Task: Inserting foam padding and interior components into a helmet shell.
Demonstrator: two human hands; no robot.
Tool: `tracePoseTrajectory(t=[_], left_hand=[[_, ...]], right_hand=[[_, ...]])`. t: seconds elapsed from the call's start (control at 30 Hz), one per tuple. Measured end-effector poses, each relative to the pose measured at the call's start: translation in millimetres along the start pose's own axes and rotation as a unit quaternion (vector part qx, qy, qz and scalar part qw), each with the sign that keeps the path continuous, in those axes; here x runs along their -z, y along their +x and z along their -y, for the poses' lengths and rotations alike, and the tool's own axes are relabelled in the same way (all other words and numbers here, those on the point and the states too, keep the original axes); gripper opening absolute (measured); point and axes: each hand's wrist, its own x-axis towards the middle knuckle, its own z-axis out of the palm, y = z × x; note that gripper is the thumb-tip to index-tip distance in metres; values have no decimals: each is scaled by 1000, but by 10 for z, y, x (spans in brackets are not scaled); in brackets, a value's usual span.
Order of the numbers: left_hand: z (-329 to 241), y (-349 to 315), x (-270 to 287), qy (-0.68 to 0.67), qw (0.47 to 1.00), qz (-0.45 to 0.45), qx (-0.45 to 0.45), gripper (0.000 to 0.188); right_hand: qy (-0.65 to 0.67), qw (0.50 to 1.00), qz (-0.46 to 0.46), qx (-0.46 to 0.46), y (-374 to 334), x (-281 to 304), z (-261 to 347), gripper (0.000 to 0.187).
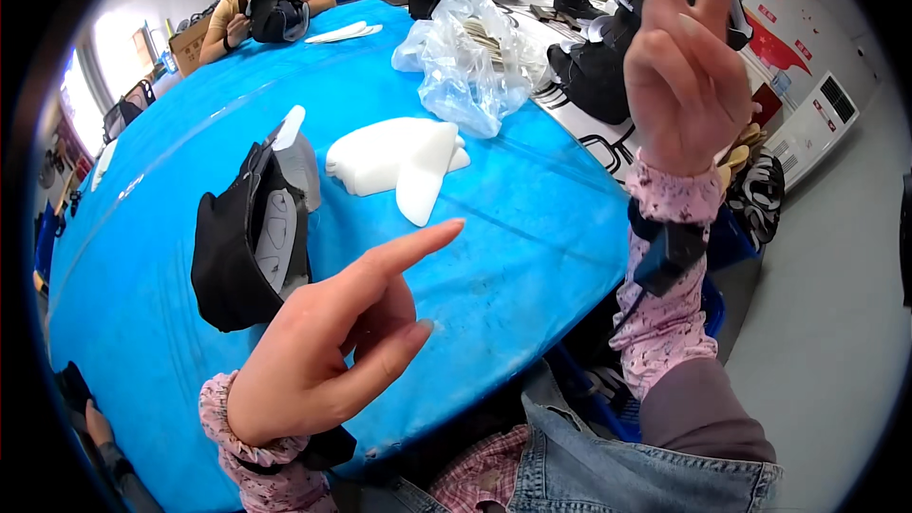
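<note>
My left hand (332, 342) hovers over the near part of the blue-covered table (532, 256), index finger and thumb stretched apart, the other fingers curled, with nothing in it. Raised at the upper right, my right hand (686, 85) has two fingers up in a V and the rest folded under the thumb; it is bare too. Just beyond my left hand stands a black fabric piece (223, 256), its mouth showing a pale lining with printed outlines. Farther right lie several white foot-shaped pads (385, 152) in a stack, one resting across the others.
A crumpled clear plastic bag (465, 66) lies behind the pads. Black items (594, 76) sit on a patterned white surface at the right. Across the table a person (233, 24) handles a black item beside more white pads (344, 33). A white air conditioner (807, 128) stands at right.
</note>
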Motion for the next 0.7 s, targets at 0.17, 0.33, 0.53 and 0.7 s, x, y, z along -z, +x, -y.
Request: tracePoseTrajectory(t=[0.17, 0.33, 0.53, 0.7], left_hand=[[46, 19, 34, 9, 1000, -24, 18, 62], [34, 73, 13, 5, 999, -30, 12, 65], [102, 34, 34, 82, 997, 5, -9, 59], [43, -42, 142, 140, 983, 116, 19, 55]], right_hand=[[-105, 986, -118, -55, -92, -331, -141, 83], [-106, 974, -199, -5, -298, -177, -113, 8], [-674, 692, 59, -251, -766, -487, -685, 14], [-654, 597, 122, -449, -979, -500, -678, 43]])
